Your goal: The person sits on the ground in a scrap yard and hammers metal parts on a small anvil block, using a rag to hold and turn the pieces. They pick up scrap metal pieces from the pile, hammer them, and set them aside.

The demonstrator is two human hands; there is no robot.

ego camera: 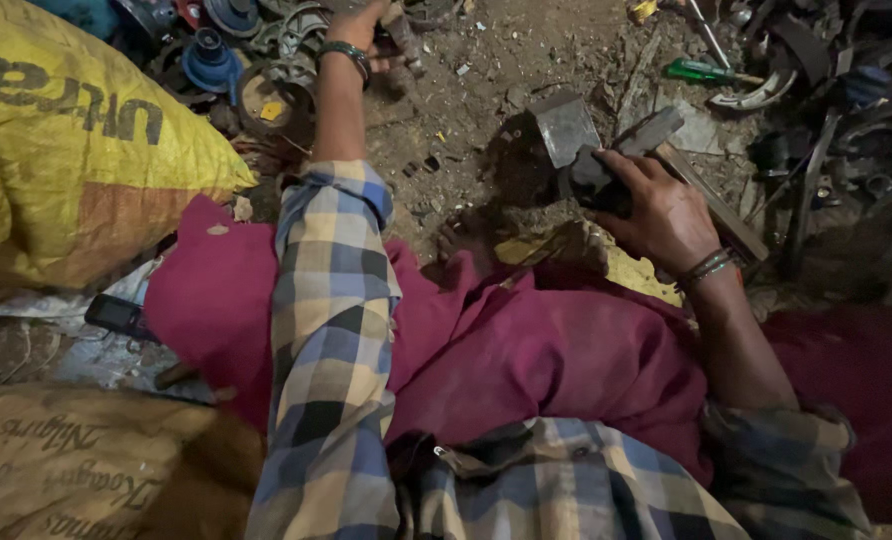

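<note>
Your hands are split between two jobs: the right hand [656, 205] is closed around a dark metal block [598, 180] at the middle right, just past your knees, while the left hand [361, 25] is stretched to the far edge of the scene, its fingers curled on a rusty rod-like part [404, 40] in the scrap heap. Nearest you lie the checked shirt sleeves and the maroon cloth [526, 350] over your lap, with a yellow sack [66, 150] at the left and a brown printed sack [76, 470] at the near left; a small black phone [116, 315] sits on the floor between them. Touching the held block on the dirt floor [486, 90] is a grey wedge-shaped steel piece [564, 125], and a flat bar [711, 205] runs under your right wrist. Farther off, blue round parts [209, 60] and a rusted ring [271, 100] lie by your left forearm, and a green-handled screwdriver [701, 70] rests at the far right among dark curved scrap. As I judge it, you are steadying the block while fetching the next part from the pile. Bringing it back calls for a firm pinch and a clean lift clear of the tangled rings, keeping the right-hand grip unmoved.
</note>
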